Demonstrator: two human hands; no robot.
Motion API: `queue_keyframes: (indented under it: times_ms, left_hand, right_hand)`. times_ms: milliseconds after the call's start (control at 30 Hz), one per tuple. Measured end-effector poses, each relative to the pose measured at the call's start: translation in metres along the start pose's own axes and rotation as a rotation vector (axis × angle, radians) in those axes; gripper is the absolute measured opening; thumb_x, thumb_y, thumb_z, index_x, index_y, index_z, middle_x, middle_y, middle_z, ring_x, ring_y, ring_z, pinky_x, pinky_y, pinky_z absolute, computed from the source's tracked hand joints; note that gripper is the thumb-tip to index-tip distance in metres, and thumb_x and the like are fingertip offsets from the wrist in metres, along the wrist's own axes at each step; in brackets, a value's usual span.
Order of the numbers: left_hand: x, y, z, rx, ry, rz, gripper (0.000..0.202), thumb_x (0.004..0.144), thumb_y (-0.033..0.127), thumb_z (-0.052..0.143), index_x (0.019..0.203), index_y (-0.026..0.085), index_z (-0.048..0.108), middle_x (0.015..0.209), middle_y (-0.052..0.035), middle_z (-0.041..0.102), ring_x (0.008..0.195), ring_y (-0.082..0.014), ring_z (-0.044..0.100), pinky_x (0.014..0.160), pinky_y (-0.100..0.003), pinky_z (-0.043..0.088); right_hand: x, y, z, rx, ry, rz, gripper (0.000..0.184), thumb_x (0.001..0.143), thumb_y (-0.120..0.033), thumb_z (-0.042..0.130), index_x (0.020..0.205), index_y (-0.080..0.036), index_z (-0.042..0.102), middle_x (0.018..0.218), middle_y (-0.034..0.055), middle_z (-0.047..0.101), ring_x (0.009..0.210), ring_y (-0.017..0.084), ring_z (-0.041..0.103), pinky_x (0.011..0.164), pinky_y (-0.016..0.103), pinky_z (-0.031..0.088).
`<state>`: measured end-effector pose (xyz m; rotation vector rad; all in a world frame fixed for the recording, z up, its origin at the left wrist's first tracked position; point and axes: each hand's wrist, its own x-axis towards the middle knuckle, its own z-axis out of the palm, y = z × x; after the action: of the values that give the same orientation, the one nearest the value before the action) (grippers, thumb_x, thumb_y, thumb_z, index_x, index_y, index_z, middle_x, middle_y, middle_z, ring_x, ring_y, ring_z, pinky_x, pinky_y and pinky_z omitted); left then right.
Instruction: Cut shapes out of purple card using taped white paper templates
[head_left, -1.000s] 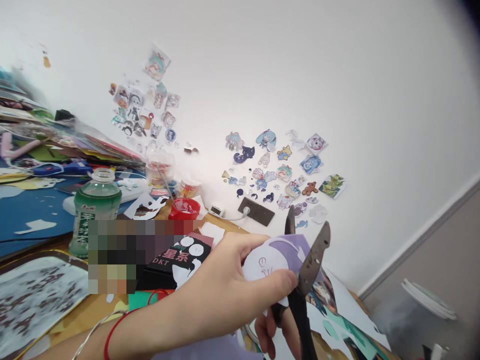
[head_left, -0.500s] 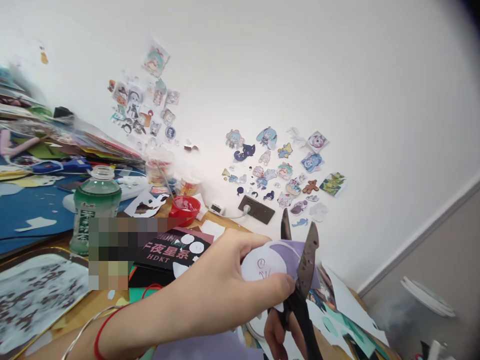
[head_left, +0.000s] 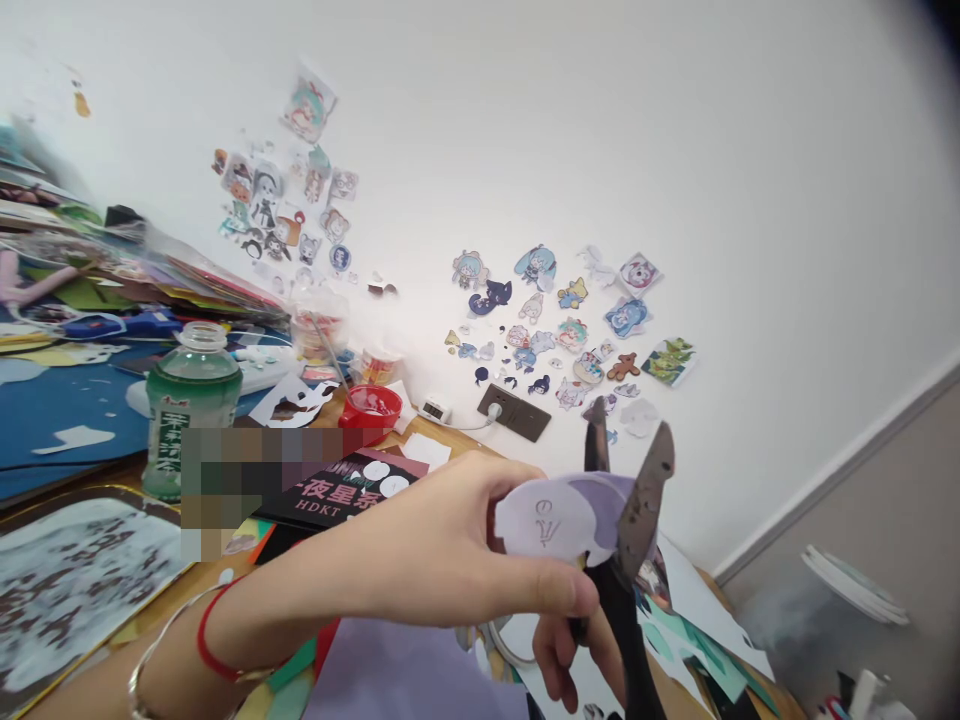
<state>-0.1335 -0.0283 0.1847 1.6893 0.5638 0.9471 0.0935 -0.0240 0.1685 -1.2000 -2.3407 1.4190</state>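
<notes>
My left hand (head_left: 442, 560) reaches in from the lower left, its fingers closed round a curved piece of paper (head_left: 544, 520). A white rounded shape with a pen drawing lies over lilac paper there. Just below it, my right hand (head_left: 562, 660) grips dark-handled scissors (head_left: 639, 510), partly hidden behind the handles. The scissor blades stand apart and point upward, with the paper's right edge between them. Under the left wrist, a lilac sheet (head_left: 409, 665) lies on the table.
An open green-labelled bottle (head_left: 193, 410), a red cup (head_left: 371, 412) and a black printed packet (head_left: 319, 500) stand or lie at left. Paper scraps (head_left: 675, 640) cover the right side. Behind rises a wall with stickers and a power socket (head_left: 514, 412).
Both hands, the paper and the scissors have shifted slightly right. The paper has turned, showing more of the drawn white face. The blades are still apart.
</notes>
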Motion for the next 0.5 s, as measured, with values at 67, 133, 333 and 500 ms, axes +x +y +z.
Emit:
queue_keyframes:
  times_ms: [67,133,333,500]
  left_hand:
    - [0.006,-0.001,0.005,-0.057,-0.002,0.048,0.021,0.073,0.036,0.067,0.084,0.018,0.064,0.073,-0.0001,0.064,0.064,-0.0121,0.058,0.055,-0.019,0.044]
    - [0.011,-0.001,0.011,-0.154,0.033,0.079,0.015,0.075,0.031,0.065,0.08,0.018,0.062,0.072,0.0007,0.062,0.063,-0.0103,0.057,0.057,-0.018,0.044]
    - [0.015,0.002,0.024,-0.386,0.147,0.18,0.009,0.084,0.022,0.055,0.078,0.016,0.055,0.065,0.0038,0.058,0.055,-0.005,0.054,0.053,-0.014,0.044]
    - [0.011,0.004,0.022,-0.311,0.236,0.201,0.011,0.086,0.023,0.05,0.079,0.016,0.052,0.061,0.004,0.055,0.052,-0.0069,0.052,0.053,-0.019,0.043]
  right_hand:
    - [0.003,-0.002,-0.005,0.058,-0.024,-0.017,0.058,0.068,-0.077,0.041,0.074,-0.02,0.05,0.074,0.0047,0.056,0.069,0.018,0.058,0.063,0.032,0.049]
    - [0.003,-0.003,-0.009,0.099,-0.036,-0.036,0.061,0.054,-0.078,0.056,0.075,-0.021,0.049,0.075,0.0043,0.056,0.072,0.02,0.058,0.065,0.033,0.049]
    - [0.009,0.016,-0.005,0.217,-0.079,-0.057,0.054,0.07,-0.074,0.044,0.07,-0.02,0.045,0.073,0.0023,0.054,0.064,0.013,0.055,0.062,0.028,0.047]
    - [0.018,0.032,0.006,0.174,-0.066,-0.073,0.061,0.065,-0.081,0.037,0.07,-0.021,0.04,0.068,0.0002,0.049,0.055,0.009,0.048,0.054,0.023,0.042]
